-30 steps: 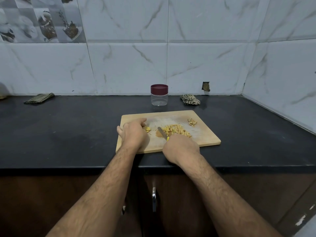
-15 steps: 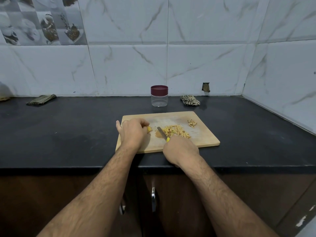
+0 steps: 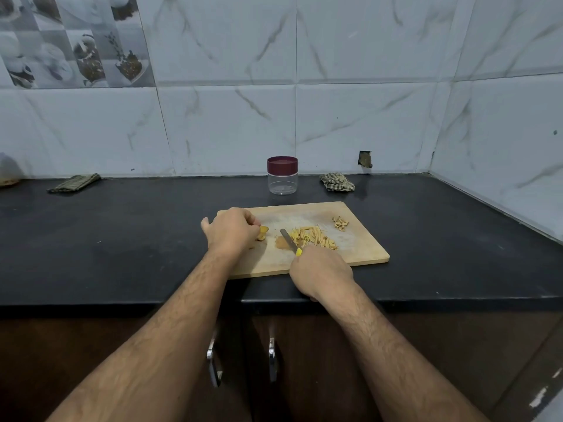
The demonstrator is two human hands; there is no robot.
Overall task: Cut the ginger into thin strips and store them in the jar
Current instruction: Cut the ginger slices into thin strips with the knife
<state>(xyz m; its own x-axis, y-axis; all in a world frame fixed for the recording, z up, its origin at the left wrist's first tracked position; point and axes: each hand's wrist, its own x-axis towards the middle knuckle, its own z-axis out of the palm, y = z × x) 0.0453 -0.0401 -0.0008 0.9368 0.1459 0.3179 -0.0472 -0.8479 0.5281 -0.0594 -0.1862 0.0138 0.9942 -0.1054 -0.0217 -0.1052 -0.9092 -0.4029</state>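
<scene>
- The ginger chunk (image 3: 262,233) is pinched in the left hand (image 3: 231,231) and has been drawn left, away from the blade.
- The knife (image 3: 290,241) is gripped by the right hand (image 3: 320,271), its blade beside the cut strips (image 3: 313,237).
- The jar (image 3: 282,175), lid on at frame centre, is not yet filled.

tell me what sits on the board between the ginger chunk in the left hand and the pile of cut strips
In the head view, only the knife blade and a brownish stain lie between the ginger chunk and the strips.
</scene>
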